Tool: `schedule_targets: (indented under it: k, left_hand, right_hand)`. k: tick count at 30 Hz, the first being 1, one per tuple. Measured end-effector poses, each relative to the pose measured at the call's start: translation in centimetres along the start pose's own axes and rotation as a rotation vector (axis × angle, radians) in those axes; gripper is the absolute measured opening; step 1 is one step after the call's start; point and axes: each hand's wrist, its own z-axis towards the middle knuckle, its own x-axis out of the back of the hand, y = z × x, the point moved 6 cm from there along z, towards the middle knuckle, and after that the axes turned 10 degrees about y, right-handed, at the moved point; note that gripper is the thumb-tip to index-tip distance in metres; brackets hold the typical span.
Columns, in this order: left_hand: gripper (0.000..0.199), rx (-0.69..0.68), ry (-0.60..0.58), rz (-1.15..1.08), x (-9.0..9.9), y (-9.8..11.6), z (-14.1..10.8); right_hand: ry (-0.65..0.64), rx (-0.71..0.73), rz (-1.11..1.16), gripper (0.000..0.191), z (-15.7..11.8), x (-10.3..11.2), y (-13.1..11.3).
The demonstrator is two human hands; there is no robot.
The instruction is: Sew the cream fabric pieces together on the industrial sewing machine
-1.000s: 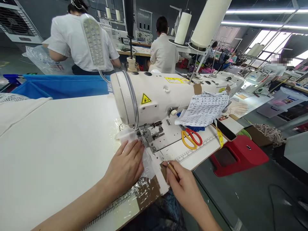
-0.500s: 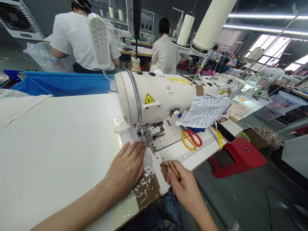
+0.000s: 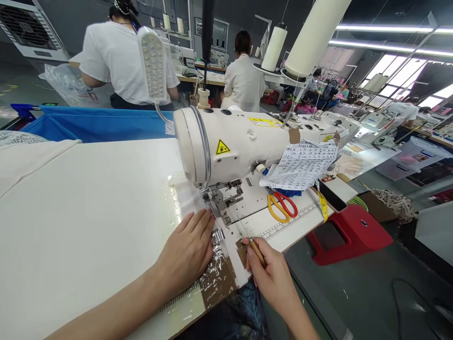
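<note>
My left hand (image 3: 191,243) lies flat, fingers stretched forward, on a strip of thin white fabric (image 3: 188,197) beside the needle area of a white sewing machine (image 3: 235,134). Part of the fabric is hidden beneath the hand and the machine head. In my right hand (image 3: 272,270), an awl (image 3: 258,253) is gripped by its wooden handle, at the table's front edge. Its thin metal shaft points up and left toward the machine's presser foot, apart from the fabric.
Right of the needle lie scissors (image 3: 283,208) with yellow and red handles, a handwritten paper (image 3: 304,163), a tape measure (image 3: 322,205) and a phone (image 3: 332,196). A red stool (image 3: 361,231) stands right of the table. Two people in white tops sit ahead, past a blue cloth (image 3: 102,125).
The view has shifted slightly, so the machine sits a little further right. Both hands keep nearly the same places, and the awl is still in my right hand.
</note>
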Motion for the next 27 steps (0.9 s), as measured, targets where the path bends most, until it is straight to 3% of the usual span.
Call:
schedule_targets:
  k: [11, 16, 21, 27]
  left_hand:
    - [0.049, 0.013, -0.015, -0.032, -0.6, -0.4, -0.3]
    - [0.047, 0.029, -0.029, -0.042, -0.9, -1.1, -0.2]
    - [0.044, 0.084, -0.068, -0.085, -1.1, -1.9, 0.4]
    - [0.042, 0.145, -0.091, -0.150, -1.5, -2.8, 0.6]
  right_hand:
    - [0.024, 0.019, -0.046, 0.028, -0.1, 0.1, -0.4]
    - [0.110, 0.069, -0.100, 0.034, -0.2, -0.2, -0.9]
    - [0.157, 0.264, -0.103, 0.027, 0.2, -1.4, -2.9]
    - [0.064, 0.548, -0.208, 0.026, 1.1, -4.3, -5.2]
